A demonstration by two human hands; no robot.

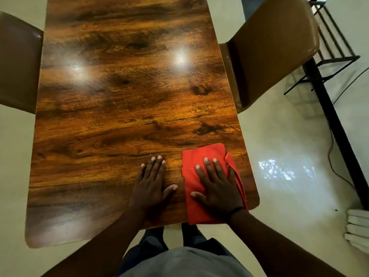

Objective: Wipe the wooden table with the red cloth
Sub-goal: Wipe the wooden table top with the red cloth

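The glossy wooden table (123, 108) stretches away from me, its near edge at my waist. A folded red cloth (201, 154) lies flat at the table's near right corner. My right hand (216, 186) presses palm-down on the cloth with fingers spread; nothing is gripped. Beside it, my left hand (152, 184) rests flat on the bare wood just left of the cloth, fingers apart, not touching the cloth.
A brown chair (275, 48) stands at the table's right side and another brown chair (18, 62) at its left. A black metal frame (335, 116) and a cable run along the floor at right. White folded items (357, 226) lie at the right edge.
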